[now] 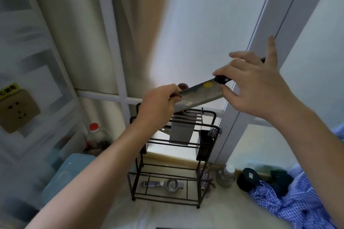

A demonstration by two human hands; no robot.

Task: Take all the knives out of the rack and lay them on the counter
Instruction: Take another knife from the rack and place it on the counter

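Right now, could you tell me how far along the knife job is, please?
No knife shows on the counter yet. One cleaver is above the rack, right hand at its black handle, left hand at the blade. At least one broad blade hangs in the rack.

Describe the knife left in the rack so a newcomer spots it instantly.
Find the black wire rack on the counter by the window. On its top tier hangs a cleaver, blade down. Unlike the knife held above, it sits between the bars, untouched.
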